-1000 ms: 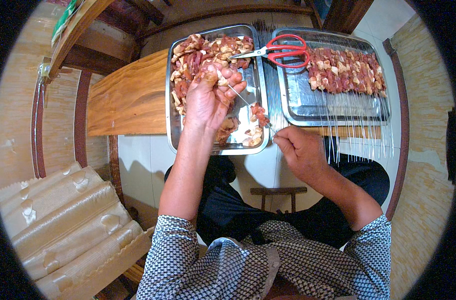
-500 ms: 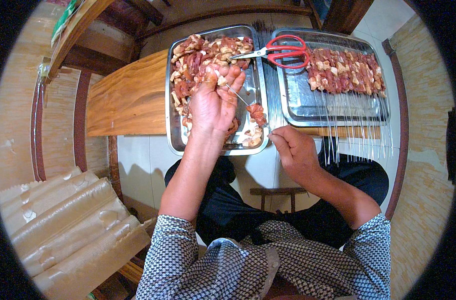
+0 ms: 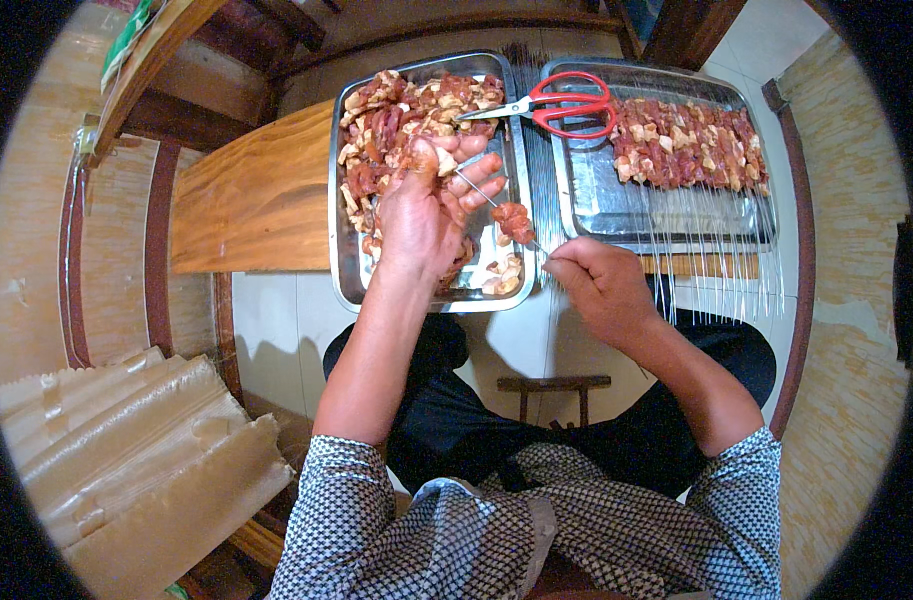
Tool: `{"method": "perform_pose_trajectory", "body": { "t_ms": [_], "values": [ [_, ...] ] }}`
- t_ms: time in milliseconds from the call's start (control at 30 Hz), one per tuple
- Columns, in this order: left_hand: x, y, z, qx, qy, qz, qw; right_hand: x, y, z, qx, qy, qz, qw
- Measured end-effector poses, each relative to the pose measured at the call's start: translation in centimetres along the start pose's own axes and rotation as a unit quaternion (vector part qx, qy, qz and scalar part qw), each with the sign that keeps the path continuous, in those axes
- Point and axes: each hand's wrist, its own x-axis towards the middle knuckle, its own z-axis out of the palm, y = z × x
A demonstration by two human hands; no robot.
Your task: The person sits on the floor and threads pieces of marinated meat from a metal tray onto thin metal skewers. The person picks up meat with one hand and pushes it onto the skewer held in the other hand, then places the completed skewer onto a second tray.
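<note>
Red meat (image 3: 513,223) on thin skewer (image 3: 475,187) — right hand (image 3: 598,290) grips skewer, left hand (image 3: 421,215) holds pale chunk (image 3: 445,162).

It looks like a room in a home or small eatery, with patterned walls (image 3: 846,290) and floor tiles (image 3: 276,310). Raw meat (image 3: 386,125) lies in a metal tray (image 3: 347,270) overhanging a wooden bench's (image 3: 246,200) near edge.

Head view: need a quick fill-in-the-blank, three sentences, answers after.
1. The ____ hand grips the near end of the skewer.
2. The loose meat lies in the ____ tray.
3. The scissors have ____ handles.

Missing words: right; left; red.
</note>
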Motion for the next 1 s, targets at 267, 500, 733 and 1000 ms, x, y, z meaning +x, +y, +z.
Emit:
{"method": "perform_pose_trajectory", "body": {
  "t_ms": [267,500,733,1000],
  "values": [
    [1.1,0.0,-1.1,-0.063,0.009,0.013,0.998,-0.9,0.0,0.1,-0.001,-0.01,0.02,1.0],
    [1.1,0.5,-1.3,-0.035,-0.01,0.006,0.999,-1.0,-0.2,-0.3,-0.053,-0.011,0.014,0.998],
    [1.3,1.4,-1.7,0.023,-0.06,-0.001,0.998,-1.1,-0.1,-0.3,-0.038,-0.001,0.013,0.999],
    [1.3,0.2,-1.2,-0.003,-0.054,0.0,0.999,-1.3,-0.2,0.9,-0.026,0.045,-0.001,0.999]
  ]
}}
